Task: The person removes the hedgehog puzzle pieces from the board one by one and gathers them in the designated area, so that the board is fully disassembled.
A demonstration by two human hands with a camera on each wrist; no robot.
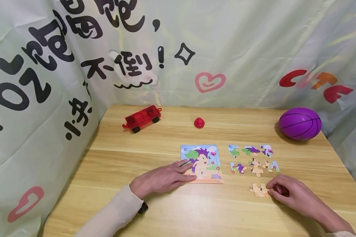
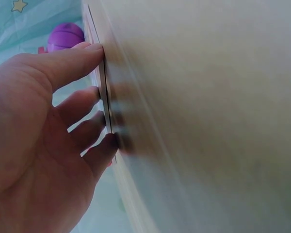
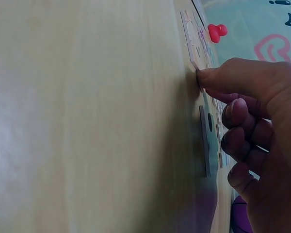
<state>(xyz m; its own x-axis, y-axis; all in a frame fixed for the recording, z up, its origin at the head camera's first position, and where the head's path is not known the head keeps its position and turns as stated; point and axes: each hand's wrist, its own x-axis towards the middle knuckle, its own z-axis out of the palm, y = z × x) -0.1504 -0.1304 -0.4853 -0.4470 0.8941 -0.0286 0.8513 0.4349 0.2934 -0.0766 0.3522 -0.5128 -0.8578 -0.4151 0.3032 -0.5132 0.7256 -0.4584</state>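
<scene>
A picture board with a cartoon hedgehog [image 1: 204, 163] lies flat on the wooden table [image 1: 136, 158]. My left hand [image 1: 184, 171] rests on its lower left part with straight fingers; in the left wrist view those fingers [image 2: 94, 51] press against the board's thin edge [image 2: 105, 104]. A tan puzzle piece [image 1: 258, 190] lies near the front, to the right of the board. My right hand [image 1: 271, 191] pinches its right edge, with the other fingers curled. In the right wrist view the thumb tip [image 3: 206, 75] touches that piece [image 3: 192, 66]. Several loose pieces [image 1: 253, 158] lie in rows beyond it.
A purple ball [image 1: 299, 123] sits at the far right of the table. A red toy car [image 1: 142, 118] and a small red object [image 1: 199, 122] are at the back. Printed cloth walls [image 1: 47, 82] close in the left, back and right sides.
</scene>
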